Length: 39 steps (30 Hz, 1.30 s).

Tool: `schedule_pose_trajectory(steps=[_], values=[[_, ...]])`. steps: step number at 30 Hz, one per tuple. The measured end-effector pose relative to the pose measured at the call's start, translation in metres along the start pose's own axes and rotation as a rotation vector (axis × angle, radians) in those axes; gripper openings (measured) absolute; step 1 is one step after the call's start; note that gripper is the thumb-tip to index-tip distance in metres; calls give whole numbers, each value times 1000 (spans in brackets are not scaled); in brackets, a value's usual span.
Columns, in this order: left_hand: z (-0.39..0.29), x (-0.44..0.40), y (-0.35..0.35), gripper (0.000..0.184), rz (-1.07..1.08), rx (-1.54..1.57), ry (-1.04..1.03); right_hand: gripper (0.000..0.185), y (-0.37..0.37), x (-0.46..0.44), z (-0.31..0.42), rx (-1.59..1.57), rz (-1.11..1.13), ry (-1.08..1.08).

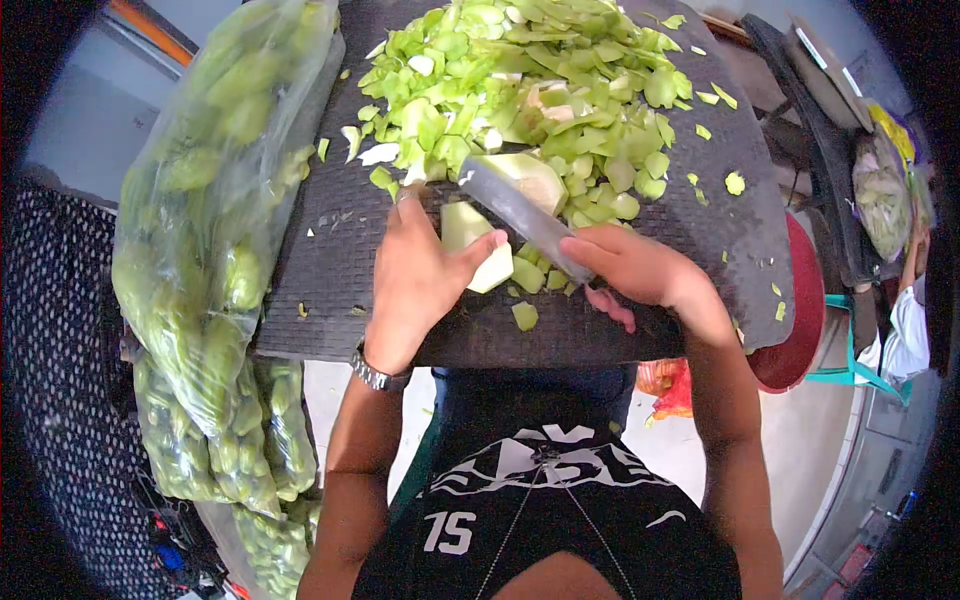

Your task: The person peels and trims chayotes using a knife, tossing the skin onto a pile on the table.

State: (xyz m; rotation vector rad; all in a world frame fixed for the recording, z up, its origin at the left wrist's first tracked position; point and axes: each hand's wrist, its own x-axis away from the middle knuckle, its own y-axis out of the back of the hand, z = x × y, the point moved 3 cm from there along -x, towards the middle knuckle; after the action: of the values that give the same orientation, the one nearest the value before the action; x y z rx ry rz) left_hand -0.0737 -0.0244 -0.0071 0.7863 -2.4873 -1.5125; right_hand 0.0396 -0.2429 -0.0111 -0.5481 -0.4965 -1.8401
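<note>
My left hand (420,265), a watch on its wrist, grips a peeled pale green vegetable chunk (488,270) against the dark board, thumb on its near side. In my right hand (640,262) is a knife (520,212), its wide blade slanting up and left beyond the chunk. Something pink hangs below the right fingers; whether it belongs to the knife's handle I cannot tell. Behind the blade lies a second peeled piece (535,178) with a pale cut face. A big heap of thin green peelings (560,75) spreads past it.
The textured dark tabletop (350,290) carries scattered scraps. A clear plastic bag (215,170) of green vegetables lies along its left edge, with more filled bags (240,430) below. At right stand a red tub (800,330) and a teal frame (845,345). Another person's sleeve (908,330) shows at far right.
</note>
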Motion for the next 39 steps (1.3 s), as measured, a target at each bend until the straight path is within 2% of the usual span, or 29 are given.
schedule_pose_trajectory(steps=[1,4,5,7,8,9,11,15,18,19,20,22,23,26,27,30,31,35,38,39], values=[[-1,3,1,91,-191,-49,-213,41,6,5,-9,2,-40,90],[-10,6,0,93,71,65,43,42,17,17,-20,-67,-165,241],[-22,5,4,85,203,54,171,42,22,24,-15,-133,-215,212],[-34,7,-2,74,160,15,-27,41,35,31,-4,-207,-292,204],[-39,8,-4,69,138,-7,-128,41,40,33,7,-193,-317,273],[-47,6,-1,58,256,-50,-123,41,43,33,19,-178,-341,342],[-50,6,-6,58,292,-115,-155,39,57,27,33,-137,-379,473],[-47,2,-8,55,415,-164,-133,30,70,8,58,-265,-421,608],[-24,-15,-7,47,540,514,-18,28,70,-2,64,-289,-441,639],[-28,-17,1,38,593,960,254,28,68,-2,65,-263,-415,646],[-15,-26,-10,37,533,1183,316,29,67,-4,63,-249,-399,653],[-1,-48,-30,42,670,1892,321,31,66,-12,57,-219,-372,667],[4,-60,-35,46,692,2029,212,35,63,-14,54,-236,-365,665],[-38,-70,-8,46,542,2007,348,29,52,-9,55,-193,-402,649],[-41,-77,-6,50,579,2046,356,31,49,-7,53,-201,-388,594],[-36,-106,-10,48,393,2167,354,35,39,-3,52,-183,-402,551],[-33,-114,-8,53,430,2194,240,48,36,-3,53,-196,-379,533],[-21,-132,-4,63,132,2107,319,69,14,2,64,3,-423,499],[-10,-132,-6,59,120,2076,322,65,4,-1,66,201,-383,431],[-6,-130,-6,57,51,2041,344,62,0,-1,68,221,-390,410]])
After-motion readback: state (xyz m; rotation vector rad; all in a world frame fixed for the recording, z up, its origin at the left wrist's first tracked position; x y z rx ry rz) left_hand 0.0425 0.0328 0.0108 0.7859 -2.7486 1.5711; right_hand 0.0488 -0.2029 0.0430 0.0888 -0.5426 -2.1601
